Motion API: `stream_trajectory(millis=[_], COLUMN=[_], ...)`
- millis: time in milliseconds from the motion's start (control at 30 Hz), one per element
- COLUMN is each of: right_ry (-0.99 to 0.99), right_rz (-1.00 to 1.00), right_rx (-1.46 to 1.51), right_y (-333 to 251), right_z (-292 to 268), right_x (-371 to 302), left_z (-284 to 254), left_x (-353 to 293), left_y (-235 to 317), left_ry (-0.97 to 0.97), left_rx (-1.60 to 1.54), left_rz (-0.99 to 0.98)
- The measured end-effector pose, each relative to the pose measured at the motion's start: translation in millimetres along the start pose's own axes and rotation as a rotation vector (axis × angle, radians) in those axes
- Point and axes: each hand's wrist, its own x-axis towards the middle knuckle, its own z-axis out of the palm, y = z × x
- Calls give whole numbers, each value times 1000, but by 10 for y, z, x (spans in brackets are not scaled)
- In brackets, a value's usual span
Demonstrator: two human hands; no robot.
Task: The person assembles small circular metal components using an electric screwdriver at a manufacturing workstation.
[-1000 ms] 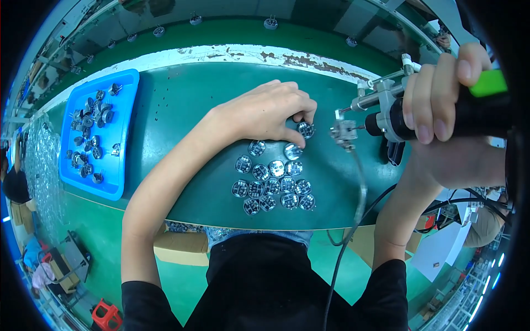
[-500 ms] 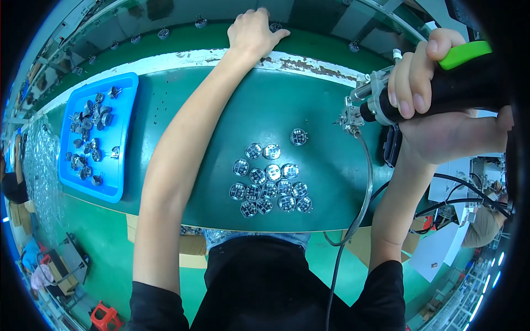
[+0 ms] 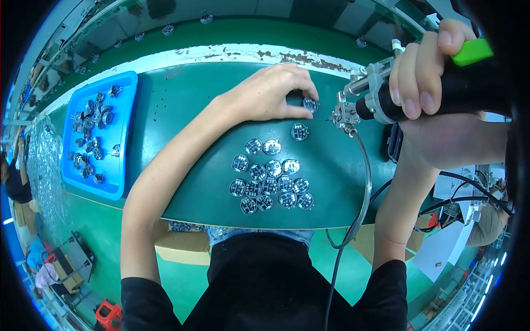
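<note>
Between the thumb and fingers of my left hand (image 3: 279,94) is a small round circuit-board part (image 3: 311,104), pinched at its edge above the green tabletop. Just below it lies another round circuit-board part (image 3: 300,132), apart from a cluster of several similar round parts (image 3: 269,185). High on the right, my right hand (image 3: 417,77) is wrapped round a black tool (image 3: 464,91) with a lime-green piece on top. The tool's metal nozzle head (image 3: 346,113) points left, near the part in my left hand, with a small gap between. A hose (image 3: 369,182) hangs from the head.
A blue tray (image 3: 130,116) with several round metal parts stands on the left of the green table (image 3: 193,207). Behind the table's chipped white edge (image 3: 221,54) runs a green strip (image 3: 265,33) bearing spaced-out round parts. Black cables (image 3: 469,179) cross at the right.
My left hand has come back from the green strip toward the nozzle, bringing a round part from there. My right hand and the tool have barely moved.
</note>
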Motion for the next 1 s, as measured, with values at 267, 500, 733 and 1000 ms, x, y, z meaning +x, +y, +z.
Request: stream_trajectory(millis=[267, 500, 733, 1000], right_ry=[-15, -39, -64, -84], right_rz=[6, 1, -12, -22], right_rx=[23, 41, 58, 62], right_y=[144, 203, 206, 216], right_z=[174, 280, 360, 448], right_x=[90, 141, 153, 197], left_z=[52, 118, 118, 160], left_x=[-104, -135, -141, -94], left_y=[71, 18, 17, -5], left_ry=[-96, -47, -57, -33], left_rx=[-76, -48, -38, -51], left_rz=[13, 43, 37, 83])
